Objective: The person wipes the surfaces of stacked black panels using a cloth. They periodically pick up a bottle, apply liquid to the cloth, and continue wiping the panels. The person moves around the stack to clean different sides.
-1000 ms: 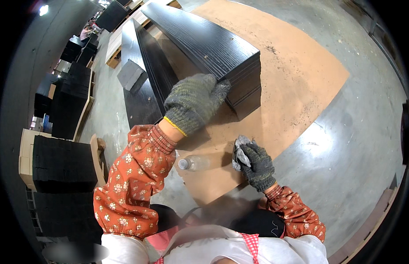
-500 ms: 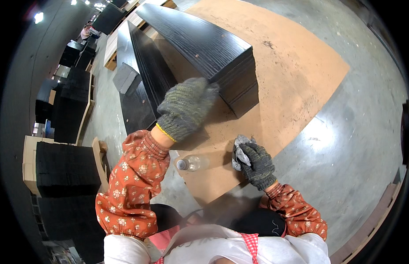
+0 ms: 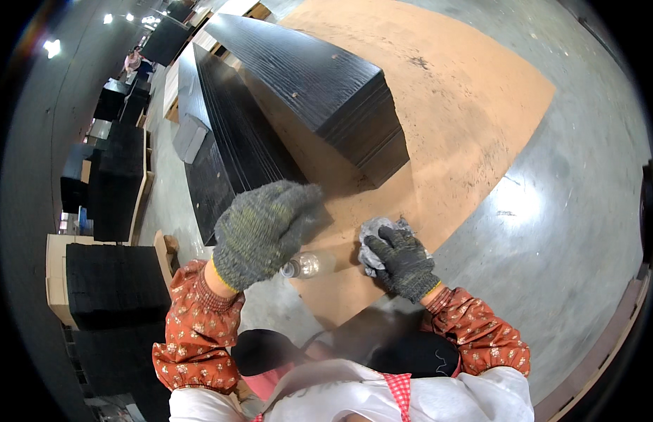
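My left hand [image 3: 260, 228], in a grey-green knit glove, hovers above the near end of the left stack of black boards [image 3: 253, 133]. Its fingertips are blurred and turned away, so whether they hold anything does not show. Just below it lies a clear plastic bottle [image 3: 311, 265], its capped end toward my left arm. My right hand [image 3: 404, 267], gloved alike, is closed on a crumpled grey-white rag [image 3: 372, 243] over the brown sheet [image 3: 474, 119]. A second, taller stack of black boards [image 3: 312, 77] stands ahead, its near end facing me.
A grey block [image 3: 191, 138] sits on the left stack. Black stacks on pallets [image 3: 115, 281] line the left side, and a person [image 3: 134, 62] is far off there. Grey concrete floor [image 3: 544, 232] surrounds the brown sheet.
My left hand has come back toward me and down, away from the taller stack's near end. My right hand, with the rag, has shifted slightly left.
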### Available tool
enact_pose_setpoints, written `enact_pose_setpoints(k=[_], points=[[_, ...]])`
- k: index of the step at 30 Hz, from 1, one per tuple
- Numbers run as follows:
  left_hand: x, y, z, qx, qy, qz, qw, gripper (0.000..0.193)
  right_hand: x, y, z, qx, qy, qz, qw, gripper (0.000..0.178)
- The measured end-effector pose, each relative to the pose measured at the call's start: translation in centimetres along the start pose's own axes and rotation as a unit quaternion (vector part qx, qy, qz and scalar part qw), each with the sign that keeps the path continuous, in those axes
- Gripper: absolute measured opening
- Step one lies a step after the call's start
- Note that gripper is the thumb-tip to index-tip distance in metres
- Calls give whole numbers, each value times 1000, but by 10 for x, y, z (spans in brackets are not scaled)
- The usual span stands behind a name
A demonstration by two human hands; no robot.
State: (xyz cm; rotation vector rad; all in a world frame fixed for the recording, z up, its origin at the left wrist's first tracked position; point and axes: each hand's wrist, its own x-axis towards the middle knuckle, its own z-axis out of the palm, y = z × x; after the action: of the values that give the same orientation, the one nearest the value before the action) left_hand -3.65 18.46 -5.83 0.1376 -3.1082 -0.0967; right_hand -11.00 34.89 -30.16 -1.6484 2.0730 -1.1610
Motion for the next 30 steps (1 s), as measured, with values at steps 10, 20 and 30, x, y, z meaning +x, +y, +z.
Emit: enact_pose_setpoints(k=[10, 20, 30], points=[[-122, -28, -4, -27, 88, -118, 989, 33, 23, -9, -11, 46, -200, -77, 976, 65], [-178, -52, 36, -215, 133, -254, 934, 26, 31, -27, -3, 14, -253, -98, 962, 54], [-221, -105, 73, -202, 172, -278, 923, 17, 37, -34, -20, -140, -158, -65, 975, 53]])
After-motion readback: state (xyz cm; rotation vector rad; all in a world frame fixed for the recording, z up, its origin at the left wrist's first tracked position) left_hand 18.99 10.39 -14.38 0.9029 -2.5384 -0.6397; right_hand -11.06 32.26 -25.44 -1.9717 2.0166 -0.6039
